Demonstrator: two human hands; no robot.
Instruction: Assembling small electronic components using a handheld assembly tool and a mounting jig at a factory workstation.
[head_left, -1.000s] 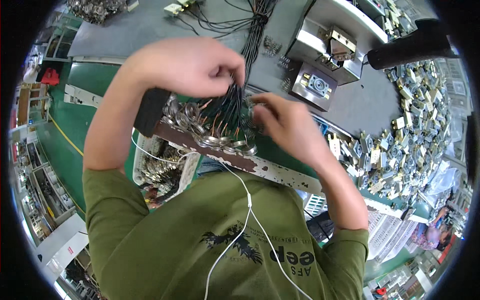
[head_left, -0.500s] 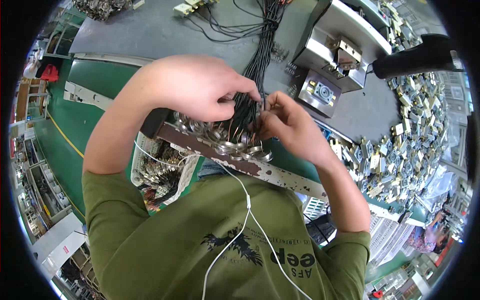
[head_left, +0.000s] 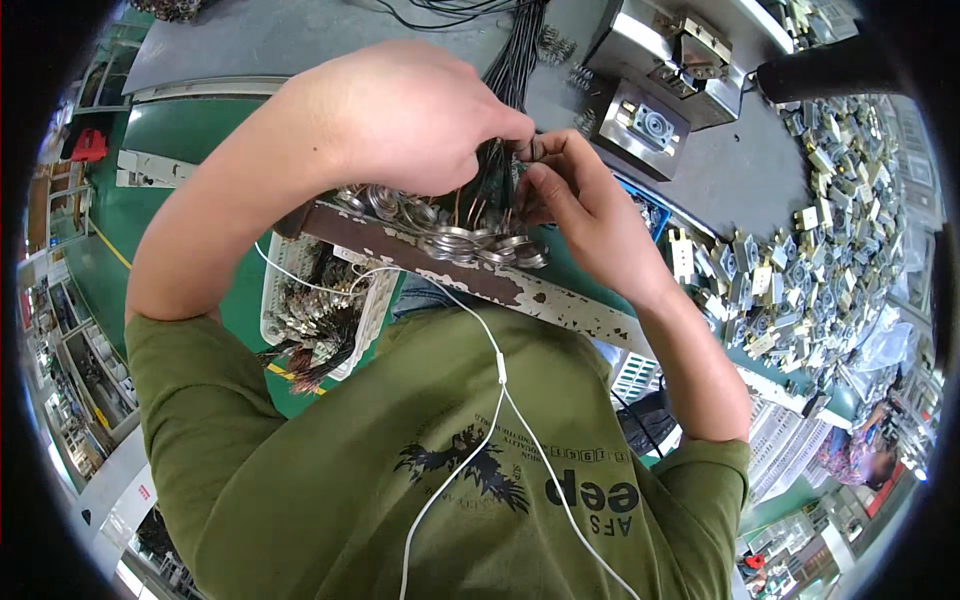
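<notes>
My left hand (head_left: 425, 120) arches over the near ends of a bundle of black cables (head_left: 516, 60). Its thumb and forefinger are closed at the bundle's right side. Meeting them there, my right hand (head_left: 592, 215) is pinched too, fingers bent. A small dark piece shows between the fingertips, too hidden to name. Below the hands, bare copper wire ends (head_left: 470, 212) stick out of the bundle. Several shiny metal rings (head_left: 465, 243) lie under them along the worn bench edge (head_left: 540, 300).
Beyond my right hand stand a metal fixture (head_left: 690, 65) and a block holding a square part (head_left: 645, 130). Loose springs (head_left: 555, 45) lie beside the cables. A dark power screwdriver (head_left: 830, 70) juts in at right, above heaped switch-like parts (head_left: 770, 290). A white basket (head_left: 375, 310) of cables sits below the bench.
Bench, cables and both hands appear higher in the picture, as the view has shifted. The fingertips stay together beside the cable bundle, and the right thumb looks more raised.
</notes>
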